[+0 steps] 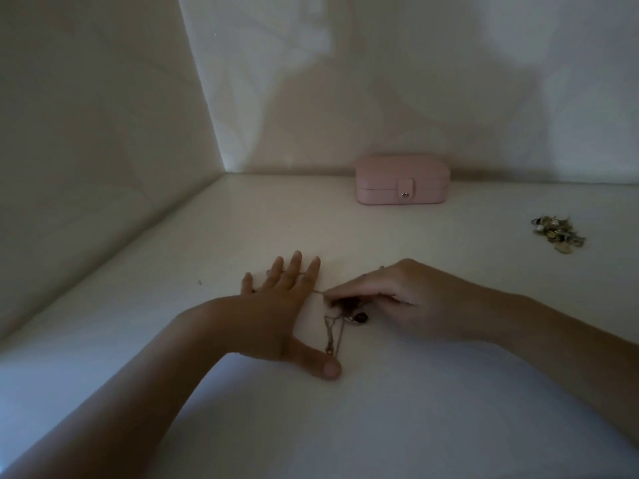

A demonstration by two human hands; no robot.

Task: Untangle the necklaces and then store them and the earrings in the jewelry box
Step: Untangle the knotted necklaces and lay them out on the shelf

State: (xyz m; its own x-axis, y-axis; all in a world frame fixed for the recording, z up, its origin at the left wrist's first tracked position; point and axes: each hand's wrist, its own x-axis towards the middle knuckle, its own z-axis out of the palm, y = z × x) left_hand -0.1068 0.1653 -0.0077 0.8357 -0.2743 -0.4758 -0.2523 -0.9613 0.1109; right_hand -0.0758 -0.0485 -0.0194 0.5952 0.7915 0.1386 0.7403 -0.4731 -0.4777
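A tangle of thin necklace chains (334, 331) with a dark pendant lies on the white tabletop between my hands. My left hand (276, 312) lies flat with straight spread fingers, its thumb pressing the lower end of a chain and its fingers on another strand. My right hand (390, 300) pinches a chain at the knot with curled fingertips. A closed pink jewelry box (403, 179) with a snap tab stands at the back by the wall. A small heap of earrings (558, 233) lies at the right.
The white table (415, 392) sits in a corner, with a wall at the left (86, 150) and one behind the box. The light is dim.
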